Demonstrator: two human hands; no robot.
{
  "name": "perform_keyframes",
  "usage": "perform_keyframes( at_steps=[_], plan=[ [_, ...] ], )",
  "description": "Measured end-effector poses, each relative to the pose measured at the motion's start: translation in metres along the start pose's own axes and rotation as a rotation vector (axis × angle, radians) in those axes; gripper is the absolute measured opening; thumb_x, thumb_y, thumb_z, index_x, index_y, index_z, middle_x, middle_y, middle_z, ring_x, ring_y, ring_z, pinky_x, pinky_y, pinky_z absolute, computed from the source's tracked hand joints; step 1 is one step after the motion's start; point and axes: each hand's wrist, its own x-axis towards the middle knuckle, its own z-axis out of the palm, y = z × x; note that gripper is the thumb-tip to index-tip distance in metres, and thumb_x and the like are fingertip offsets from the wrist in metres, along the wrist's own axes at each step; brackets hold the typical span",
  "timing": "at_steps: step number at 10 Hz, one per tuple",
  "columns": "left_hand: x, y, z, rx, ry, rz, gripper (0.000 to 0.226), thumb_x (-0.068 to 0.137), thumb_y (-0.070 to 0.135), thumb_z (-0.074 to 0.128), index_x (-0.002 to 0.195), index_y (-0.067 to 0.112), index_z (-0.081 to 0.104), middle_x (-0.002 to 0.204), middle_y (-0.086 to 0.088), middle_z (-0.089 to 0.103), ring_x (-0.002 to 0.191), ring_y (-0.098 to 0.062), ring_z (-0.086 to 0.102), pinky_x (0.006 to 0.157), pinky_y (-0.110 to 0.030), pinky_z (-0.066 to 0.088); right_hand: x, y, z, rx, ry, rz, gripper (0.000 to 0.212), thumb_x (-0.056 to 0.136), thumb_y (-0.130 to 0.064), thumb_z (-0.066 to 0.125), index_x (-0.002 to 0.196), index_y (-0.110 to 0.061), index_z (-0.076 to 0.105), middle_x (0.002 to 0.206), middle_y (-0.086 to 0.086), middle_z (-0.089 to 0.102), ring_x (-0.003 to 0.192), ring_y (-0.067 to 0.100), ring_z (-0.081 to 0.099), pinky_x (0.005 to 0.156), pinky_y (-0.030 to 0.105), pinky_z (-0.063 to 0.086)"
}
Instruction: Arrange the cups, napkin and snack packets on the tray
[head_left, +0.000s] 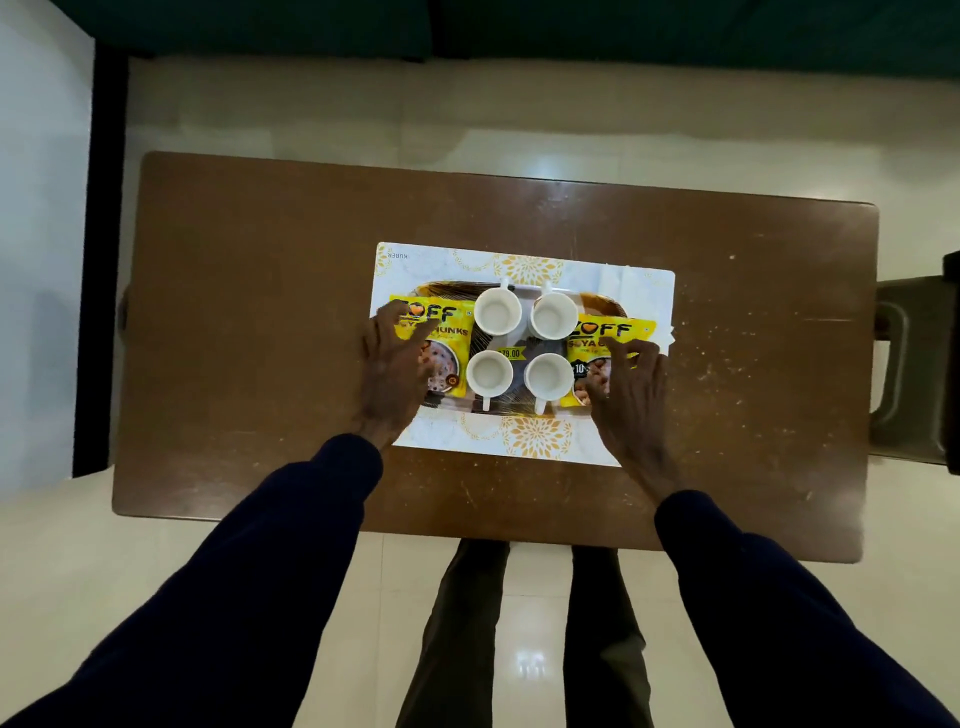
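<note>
A brown wooden table (260, 312) fills the middle of the frame, and at its centre lies a white placemat (530, 441) with gold flower prints; on the placemat sits a dark oval tray (597, 302), mostly covered by what it carries; four white cups (497, 310) stand in a two-by-two block at the tray's middle, the upper pair with handles pointing to the top of the frame, the lower pair with handles pointing to the bottom; a yellow snack packet (434, 325) lies on the tray's left end and a second yellow packet (597, 343) on its right end; a white napkin (631, 291) shows at the upper right, partly under the second packet; the left hand (397, 374) rests flat on the left packet, fingers loosely spread; the right hand (631, 400) has its curled fingertips touching the right packet, whether pinching it I cannot tell; dark sleeves (291, 545) run to the bottom corners.
</note>
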Motion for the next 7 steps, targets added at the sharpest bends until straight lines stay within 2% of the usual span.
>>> perform_keyframes(
  at_steps=[1, 2, 3, 4, 5, 7],
  plan=[
    [-0.007, 0.007, 0.004, 0.028, -0.074, 0.112, 0.063, 0.083, 0.014, 0.080, 0.142, 0.022, 0.058, 0.144, -0.012, 0.047, 0.131, -0.035, 0.043, 0.102, -0.048, 0.043, 0.003, -0.001, 0.006, -0.050, -0.038, 0.028, 0.058, 0.085, -0.025, 0.074, 0.137, -0.015, 0.050, 0.130, 0.017, 0.048, 0.115, 0.038, 0.046, 0.087, 0.049, 0.045],
    [-0.006, 0.014, -0.005, 0.015, -0.121, 0.023, 0.061, 0.084, 0.013, 0.078, 0.140, 0.018, 0.056, 0.138, -0.011, 0.052, 0.129, -0.034, 0.046, 0.100, -0.047, 0.042, 0.005, -0.004, -0.001, -0.072, -0.049, 0.021, 0.051, 0.086, -0.020, 0.071, 0.133, -0.013, 0.051, 0.127, 0.017, 0.050, 0.113, 0.038, 0.046, 0.085, 0.052, 0.046],
    [-0.003, 0.024, -0.021, -0.051, -0.114, -0.019, 0.036, 0.093, 0.016, 0.067, 0.129, 0.012, 0.060, 0.134, -0.012, 0.058, 0.127, -0.036, 0.052, 0.099, -0.047, 0.044, 0.002, -0.006, -0.012, -0.027, -0.021, -0.037, 0.033, 0.092, -0.017, 0.063, 0.124, -0.011, 0.057, 0.123, 0.016, 0.056, 0.110, 0.038, 0.049, 0.083, 0.052, 0.046],
    [-0.006, 0.035, -0.042, -0.107, -0.111, -0.005, 0.015, 0.099, 0.018, 0.058, 0.110, 0.010, 0.064, 0.117, -0.011, 0.065, 0.112, -0.034, 0.058, 0.091, -0.047, 0.047, -0.006, -0.014, -0.030, 0.053, 0.003, -0.062, 0.022, 0.093, -0.017, 0.062, 0.115, -0.013, 0.062, 0.116, 0.012, 0.064, 0.108, 0.036, 0.055, 0.083, 0.049, 0.048],
    [-0.014, 0.050, -0.061, -0.139, -0.110, -0.044, 0.016, 0.101, 0.022, 0.052, 0.100, 0.013, 0.065, 0.105, -0.007, 0.069, 0.099, -0.030, 0.063, 0.083, -0.045, 0.049, -0.013, -0.024, -0.049, 0.088, -0.006, -0.064, 0.014, 0.092, -0.015, 0.060, 0.105, -0.015, 0.065, 0.105, 0.009, 0.072, 0.100, 0.035, 0.063, 0.081, 0.046, 0.052],
    [-0.034, 0.077, -0.090, -0.103, -0.103, -0.047, 0.018, 0.101, 0.025, 0.052, 0.101, 0.016, 0.067, 0.104, -0.005, 0.071, 0.098, -0.031, 0.065, 0.080, -0.045, 0.052, -0.030, -0.035, -0.090, 0.066, -0.069, -0.095, 0.014, 0.091, -0.011, 0.056, 0.099, -0.015, 0.066, 0.096, 0.008, 0.075, 0.091, 0.036, 0.067, 0.077, 0.044, 0.055]
  ],
)
